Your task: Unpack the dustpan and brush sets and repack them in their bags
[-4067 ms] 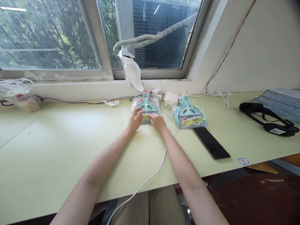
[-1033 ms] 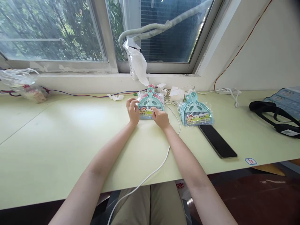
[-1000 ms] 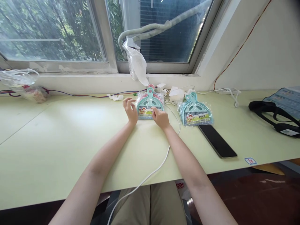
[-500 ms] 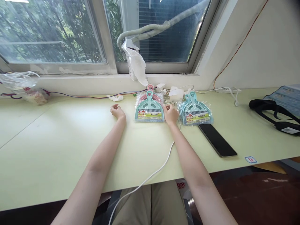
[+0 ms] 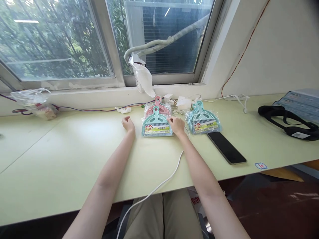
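Note:
A teal dustpan-and-brush set in clear wrap lies at the middle of the table, overlapping a pink set behind it. My right hand is at the teal set's upper right edge, its thumb and fingers pinched on the wrap or rim. To the left of the sets rests my left hand, fingers curled, touching neither set; what it holds, if anything, is hidden. A stack of wrapped teal sets lies right of my right hand.
A black phone lies right of my right forearm. A white cable runs over the table's front edge. Black goggles-like straps lie far right, a plastic bag far left. Wires run along the window wall.
The view has shifted slightly. My right hand has moved up and left onto the front teal set's edge, and that set has slid a little toward me, showing more of the pink one.

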Motion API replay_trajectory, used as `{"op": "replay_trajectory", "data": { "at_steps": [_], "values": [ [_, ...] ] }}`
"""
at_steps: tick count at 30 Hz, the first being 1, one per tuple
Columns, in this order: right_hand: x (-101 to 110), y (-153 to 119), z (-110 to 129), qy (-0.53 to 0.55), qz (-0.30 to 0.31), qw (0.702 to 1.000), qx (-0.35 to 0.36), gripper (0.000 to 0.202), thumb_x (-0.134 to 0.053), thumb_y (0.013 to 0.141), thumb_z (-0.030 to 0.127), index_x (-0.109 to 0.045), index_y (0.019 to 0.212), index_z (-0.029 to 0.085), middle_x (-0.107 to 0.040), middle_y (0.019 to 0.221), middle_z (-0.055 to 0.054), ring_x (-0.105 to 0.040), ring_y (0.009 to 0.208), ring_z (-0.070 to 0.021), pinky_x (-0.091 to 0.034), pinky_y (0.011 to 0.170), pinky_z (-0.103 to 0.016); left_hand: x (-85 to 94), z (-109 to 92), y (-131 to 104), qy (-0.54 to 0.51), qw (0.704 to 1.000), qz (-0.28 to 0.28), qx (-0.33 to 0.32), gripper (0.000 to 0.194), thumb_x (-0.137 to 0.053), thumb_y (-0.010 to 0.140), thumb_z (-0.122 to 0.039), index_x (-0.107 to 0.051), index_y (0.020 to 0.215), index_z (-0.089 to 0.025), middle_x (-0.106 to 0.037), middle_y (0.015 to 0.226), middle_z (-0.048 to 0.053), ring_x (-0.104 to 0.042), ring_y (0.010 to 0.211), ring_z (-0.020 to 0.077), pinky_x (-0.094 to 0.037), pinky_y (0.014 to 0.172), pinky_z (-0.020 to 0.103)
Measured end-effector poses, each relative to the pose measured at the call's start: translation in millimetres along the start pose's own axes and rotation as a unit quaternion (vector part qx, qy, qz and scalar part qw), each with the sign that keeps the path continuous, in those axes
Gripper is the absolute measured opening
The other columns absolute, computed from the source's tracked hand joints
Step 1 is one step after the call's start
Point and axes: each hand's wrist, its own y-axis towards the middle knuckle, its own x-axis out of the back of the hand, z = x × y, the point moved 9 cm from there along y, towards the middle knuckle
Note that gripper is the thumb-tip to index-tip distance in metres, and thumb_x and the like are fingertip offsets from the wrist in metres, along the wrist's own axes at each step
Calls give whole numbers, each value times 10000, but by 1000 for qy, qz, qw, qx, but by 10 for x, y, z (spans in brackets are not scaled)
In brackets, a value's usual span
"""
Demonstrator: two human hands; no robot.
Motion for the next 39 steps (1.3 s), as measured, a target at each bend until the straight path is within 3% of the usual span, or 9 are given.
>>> {"op": "replay_trajectory", "data": {
  "at_steps": [5, 8, 11, 18, 22, 26, 29, 35, 39],
  "values": [
    [160, -99, 195, 18, -82, 993, 80, 461, -339, 1008, 412, -685, 828, 167, -694, 795, -103, -583, 675, -187, -280, 595, -282, -4, -187, -426, -64, 989, 134, -21, 197, -562, 862, -310, -573, 1008, -178, -610, 1097, 91, -591, 1027, 173, -455, 912, 318],
    [286, -201, 395, 39, -126, 982, 132, 480, -292, 1023, 419, -658, 854, 159, -676, 819, -101, -561, 664, -175, -273, 596, -281, -17, -268, -758, -116, 945, 304, 8, 415, -710, 771, -405, -592, 1098, -179, -673, 1043, 82, -639, 968, 192, -482, 872, 315],
    [323, -317, 670, 57, -123, 974, 183, 476, -301, 1018, 453, -638, 834, 171, -658, 794, -86, -561, 685, -180, -306, 633, -282, 84, -239, -980, -99, 898, 422, 77, 472, -815, 641, -472, -669, 953, -149, -715, 850, 77, -676, 827, 219, -510, 782, 320],
    [421, -577, 1074, 93, -180, 955, 218, 349, -400, 986, 385, -552, 1203, 158, -594, 1251, -174, -522, 1155, -265, -368, 911, -375, 315, -334, -723, -195, 923, 320, 85, 485, -818, 590, -555, -663, 825, -160, -703, 753, 28, -663, 674, 172, -514, 675, 297],
    [23, -734, 1407, 127, -15, 931, 343, 268, -384, 985, 273, -635, 977, 182, -689, 960, -103, -604, 953, -218, -405, 864, -339, 312, -293, -642, -248, 920, 282, 116, 498, -846, 555, -523, -627, 836, -175, -711, 798, 20, -676, 750, 186, -525, 720, 310],
    [-330, -657, 1310, 309, 92, 923, 208, 265, -444, 960, 333, -653, 964, 170, -703, 834, -71, -643, 778, -184, -477, 758, -310, 300, -315, -650, -291, 896, 310, 131, 450, -857, 594, -447, -635, 867, -167, -723, 875, 34, -681, 830, 183, -528, 803, 315],
    [-503, -561, 1125, 472, 123, 871, 65, 346, -520, 899, 483, -652, 929, 165, -701, 774, -57, -634, 673, -161, -509, 626, -282, 263, -303, -707, -284, 885, 339, 146, 400, -859, 622, -392, -648, 856, -146, -719, 861, 43, -680, 828, 184, -523, 827, 324],
    [-539, -458, 871, 660, 68, 744, -83, 417, -745, 696, 472, -552, 960, 212, -674, 879, 5, -667, 789, -128, -580, 719, -271, 166, -315, -861, -250, 860, 422, 142, 401, -856, 636, -402, -683, 875, -132, -723, 872, 67, -693, 867, 213, -525, 872, 354],
    [-572, -463, 768, 676, 57, 722, -140, 406, -764, 686, 372, -523, 974, 220, -670, 849, 25, -667, 744, -110, -589, 733, -270, 146, -375, -934, -238, 832, 483, 132, 548, -825, 646, -518, -706, 1018, -134, -730, 1025, 129, -678, 1014, 285, -517, 924, 397]
  ]
}}
